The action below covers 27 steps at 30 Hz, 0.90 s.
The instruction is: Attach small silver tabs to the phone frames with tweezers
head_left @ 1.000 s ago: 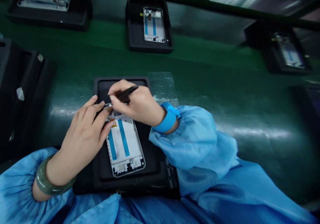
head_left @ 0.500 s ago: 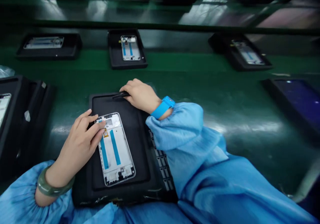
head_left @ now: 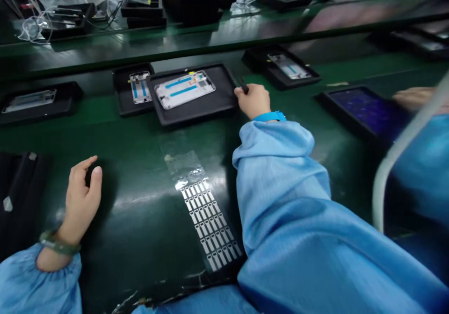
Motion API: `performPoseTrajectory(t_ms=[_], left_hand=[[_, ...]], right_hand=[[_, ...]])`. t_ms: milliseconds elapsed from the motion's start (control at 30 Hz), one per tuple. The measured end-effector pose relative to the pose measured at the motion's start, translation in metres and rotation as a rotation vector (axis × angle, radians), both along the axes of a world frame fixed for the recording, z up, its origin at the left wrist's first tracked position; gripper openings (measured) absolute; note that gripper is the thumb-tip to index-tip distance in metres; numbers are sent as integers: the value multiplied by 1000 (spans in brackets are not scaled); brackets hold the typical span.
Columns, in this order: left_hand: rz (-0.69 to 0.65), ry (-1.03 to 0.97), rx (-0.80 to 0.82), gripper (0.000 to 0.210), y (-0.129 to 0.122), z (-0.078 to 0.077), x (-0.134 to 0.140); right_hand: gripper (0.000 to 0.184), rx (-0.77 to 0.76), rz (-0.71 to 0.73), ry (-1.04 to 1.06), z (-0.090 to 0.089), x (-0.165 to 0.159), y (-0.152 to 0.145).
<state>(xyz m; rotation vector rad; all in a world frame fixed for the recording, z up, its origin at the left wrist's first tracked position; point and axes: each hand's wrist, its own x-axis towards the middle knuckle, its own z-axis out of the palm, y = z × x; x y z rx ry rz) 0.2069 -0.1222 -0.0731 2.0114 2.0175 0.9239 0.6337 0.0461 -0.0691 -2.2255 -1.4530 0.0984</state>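
A person in blue sleeves reaches across a green counter [head_left: 140, 220], the right hand [head_left: 253, 100] at the right edge of a black tray [head_left: 224, 96] that carries a white phone frame [head_left: 184, 89] lying flat on its floor. The right fingers are curled closed around a thin dark tool [head_left: 243, 88], only its tip showing above the knuckles; whether they also grip the tray's rim cannot be told. The left hand [head_left: 81, 199] rests near the counter's near edge, fingers loosely open and holding nothing.

The tray sits askew on the belt, touching or overlapping a smaller tray [head_left: 123, 100] with its own frame just to its left. A push at one corner could judder it against that neighbour and shake the frame out of its seat. The tool's point, pinched in the same hand that bears on the rim, could scratch the frame if the hand slides inward.

Nearer the person, a sheet of small labels [head_left: 206, 223] lies on the counter, its lower right part under the right sleeve [head_left: 280, 164]. Drawing the arm back could drag or crease it. Another person's hand [head_left: 414, 98] shows at the far right, beside a tray with a dark panel [head_left: 365, 106].
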Motion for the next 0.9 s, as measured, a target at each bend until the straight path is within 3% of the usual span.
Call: performPoseTrajectory(t_ms=[67,133,233,333,400,500,667,733,800,900], left_hand=[[-46,33,49,36,20,-5,8],[-98,54,79,35,41,-8,21],[-223,83,118,35,69,-6,48],[-397,107,131,34,76,-2,77],[-523,123,114,32,65,1,94],[-688,174,71,37,26,5,115],[-787,372,-76,62,-40,4,148],[-778,447,-95,72,-50,1,159],[-765,507,-91,80,-51,-1,166],[-743,534,-91,81,-46,-4,171]], right_hand=[[29,29,-140,59,-11,24,8],[30,81,-191,110,-19,37,16],[37,155,-161,134,-23,41,25],[39,295,-96,130,-21,33,22],[40,354,-38,160,-20,26,13],[38,360,88,159,-21,18,-6],[29,112,297,67,-32,32,-13],[30,103,288,72,-36,41,-6],[32,208,264,71,-37,46,-5],[29,393,398,52,-33,38,-27]])
